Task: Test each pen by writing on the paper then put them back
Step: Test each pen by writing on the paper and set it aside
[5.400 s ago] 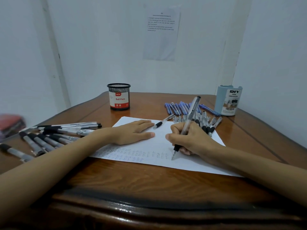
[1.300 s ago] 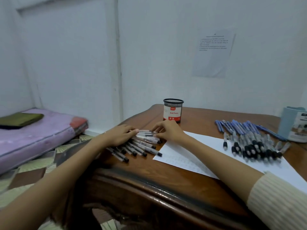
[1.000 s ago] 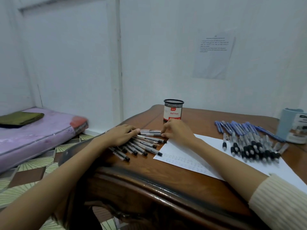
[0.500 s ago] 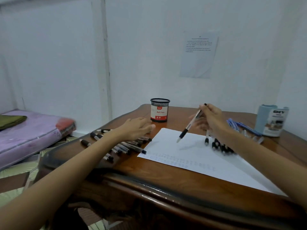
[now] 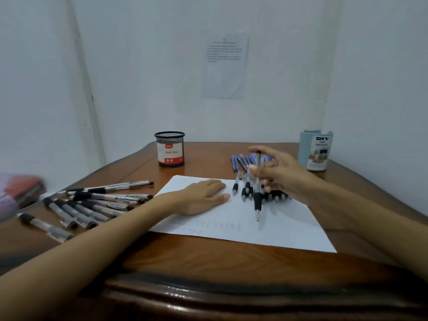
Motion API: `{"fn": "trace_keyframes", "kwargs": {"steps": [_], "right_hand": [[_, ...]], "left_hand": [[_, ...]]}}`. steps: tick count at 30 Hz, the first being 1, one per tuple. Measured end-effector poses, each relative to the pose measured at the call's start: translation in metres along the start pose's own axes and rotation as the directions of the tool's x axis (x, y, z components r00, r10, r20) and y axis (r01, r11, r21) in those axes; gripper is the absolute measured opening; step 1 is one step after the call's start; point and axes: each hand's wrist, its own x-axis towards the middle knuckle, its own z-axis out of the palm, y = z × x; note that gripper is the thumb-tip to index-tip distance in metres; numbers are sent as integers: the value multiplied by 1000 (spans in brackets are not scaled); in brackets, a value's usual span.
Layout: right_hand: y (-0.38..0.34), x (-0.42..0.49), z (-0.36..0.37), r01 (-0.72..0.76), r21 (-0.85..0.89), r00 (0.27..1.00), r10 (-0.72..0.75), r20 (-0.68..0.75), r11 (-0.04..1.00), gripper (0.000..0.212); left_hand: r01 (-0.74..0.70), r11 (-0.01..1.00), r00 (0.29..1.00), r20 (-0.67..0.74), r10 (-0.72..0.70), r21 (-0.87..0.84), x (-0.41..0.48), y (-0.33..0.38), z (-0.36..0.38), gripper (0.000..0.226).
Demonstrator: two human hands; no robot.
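Note:
A white sheet of paper (image 5: 266,230) lies on the brown wooden table, with faint rows of writing near its front edge. My left hand (image 5: 201,196) rests flat on the paper's left part, fingers straight. My right hand (image 5: 280,174) pinches a clear pen with a black grip (image 5: 257,195), held almost upright, tip down just above the paper. Several black-grip pens (image 5: 88,205) lie spread out on the table at the left. Another heap of black-grip pens (image 5: 245,188) and blue pens (image 5: 240,161) lies behind my right hand.
A black mesh pen cup (image 5: 170,149) with a red and white label stands at the back middle. A pale blue organiser (image 5: 316,150) stands at the back right. The table's carved front edge (image 5: 208,293) runs below. Walls close the corner behind.
The view has swung right, back over the paper. My right hand carried a pen from the left pile over the paper and turned it upright. My left hand moved from that pile onto the sheet.

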Motion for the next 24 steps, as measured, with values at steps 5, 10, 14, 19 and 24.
{"fn": "trace_keyframes", "kwargs": {"steps": [5,10,14,19,24], "right_hand": [[-4,-5,2,-36,10,999,36,6,999,44],[-8,-4,-1,-28,130,999,31,-19,991,65],[-1,-2,-2,-77,423,987,128,-94,903,22],[2,-10,-3,-89,382,996,89,17,920,17],[8,-21,11,-148,-41,955,153,253,988,32]], "left_hand": [[10,999,1000,11,-10,-38,-2,-10,2,57],[-3,1000,1000,13,3,-25,-2,-12,0,56],[-17,1000,1000,1,17,-26,-3,-13,1,54],[-17,999,1000,-11,17,-32,-2,-15,1,53],[-24,999,1000,-12,24,-26,-3,-15,1,52]]}}
